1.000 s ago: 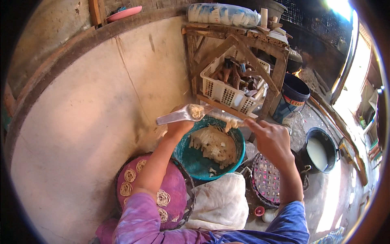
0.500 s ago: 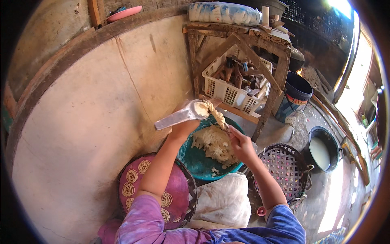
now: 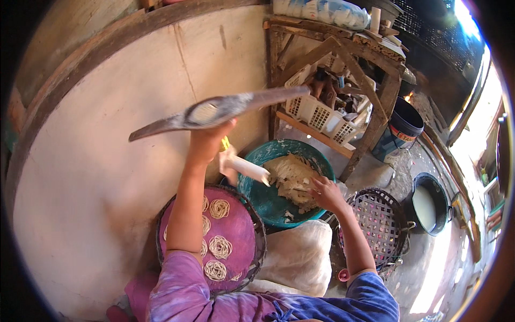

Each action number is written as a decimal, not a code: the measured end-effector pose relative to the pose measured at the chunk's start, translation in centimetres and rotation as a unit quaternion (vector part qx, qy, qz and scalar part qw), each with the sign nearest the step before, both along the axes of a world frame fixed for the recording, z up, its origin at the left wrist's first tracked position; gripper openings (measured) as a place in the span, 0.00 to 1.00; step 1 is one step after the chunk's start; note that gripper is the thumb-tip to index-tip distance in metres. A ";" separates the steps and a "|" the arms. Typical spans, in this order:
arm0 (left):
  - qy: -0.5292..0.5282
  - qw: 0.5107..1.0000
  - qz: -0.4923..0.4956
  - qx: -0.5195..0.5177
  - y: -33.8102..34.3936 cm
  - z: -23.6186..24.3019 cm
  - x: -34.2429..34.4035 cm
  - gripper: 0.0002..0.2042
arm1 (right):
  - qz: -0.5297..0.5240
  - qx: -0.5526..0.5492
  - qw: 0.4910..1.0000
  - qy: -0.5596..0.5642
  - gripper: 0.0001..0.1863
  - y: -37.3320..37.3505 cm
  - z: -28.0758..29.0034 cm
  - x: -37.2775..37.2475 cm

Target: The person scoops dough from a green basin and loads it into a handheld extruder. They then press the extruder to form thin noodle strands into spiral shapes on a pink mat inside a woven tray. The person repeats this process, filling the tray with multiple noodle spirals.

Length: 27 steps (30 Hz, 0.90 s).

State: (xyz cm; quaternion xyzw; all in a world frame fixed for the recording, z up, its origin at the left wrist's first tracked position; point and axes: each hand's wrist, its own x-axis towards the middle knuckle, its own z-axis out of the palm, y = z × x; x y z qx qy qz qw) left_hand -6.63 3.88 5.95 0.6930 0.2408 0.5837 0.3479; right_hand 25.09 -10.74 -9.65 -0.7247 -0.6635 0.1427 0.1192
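Observation:
My left hand is closed around a press: a long, tilted wooden-and-metal crossbar with pale dough in its central well, above a white cylinder with something yellow at its top. My right hand reaches into a teal basin, fingers apart on a lumpy mass of dough. Left of the basin, a round tray covered in magenta cloth carries several coiled strands of noodle-like dough.
A wooden stand holds a white crate of tools. At right stand a blue bucket, a dark tub of pale liquid, a woven basket and a small fire. A white sack lies before the basin; a wall curves at left.
My left hand has lifted the press up and leftward, with the crossbar swung out and the cylinder now visible below. My right hand has left the stick at the press and moved down into the dough.

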 end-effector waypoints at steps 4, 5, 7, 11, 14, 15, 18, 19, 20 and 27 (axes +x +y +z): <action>-0.299 0.854 -0.352 -0.241 -3.6 0.3 -1.0 0.10 | 0.251 -0.131 0.658 0.698 0.48 -0.6 0.9 -8.3; -0.320 0.826 -0.386 -0.258 -4.4 -0.8 -0.9 0.12 | 0.189 -0.224 0.564 0.772 0.53 -2.1 1.5 -10.1; -0.365 0.773 -0.421 -0.305 -5.8 -3.8 -0.8 0.07 | 0.070 -0.228 0.422 0.875 0.56 -4.1 2.2 -15.0; -0.207 0.928 0.003 -0.310 -9.0 -10.1 -5.3 0.15 | 0.108 -0.317 0.231 0.914 0.54 -8.2 4.4 -16.6; 0.247 0.951 0.187 0.005 -11.6 -12.3 -8.9 0.22 | 0.016 -0.124 0.472 0.873 0.48 -10.0 6.0 -15.4; 0.175 0.973 0.115 -0.094 -13.4 -12.8 -9.3 0.22 | 0.014 -0.047 0.538 0.842 0.46 -10.1 6.4 -15.2; 0.085 0.977 -0.089 -0.176 -18.3 -12.4 -9.9 0.23 | 0.060 0.037 0.705 0.706 0.40 -10.0 8.0 -16.1; 0.132 0.962 -0.107 -0.214 -19.0 -11.7 -10.3 0.23 | 0.068 0.047 0.745 0.662 0.39 -9.9 8.4 -16.9; 0.141 0.968 -0.099 -0.181 -19.7 -11.0 -10.7 0.20 | 0.101 0.074 0.816 0.565 0.43 -10.2 9.3 -17.0; 0.370 0.919 -0.107 -0.082 -22.5 -9.8 -11.9 0.13 | 0.334 0.170 0.904 0.205 0.59 -11.8 12.0 -18.2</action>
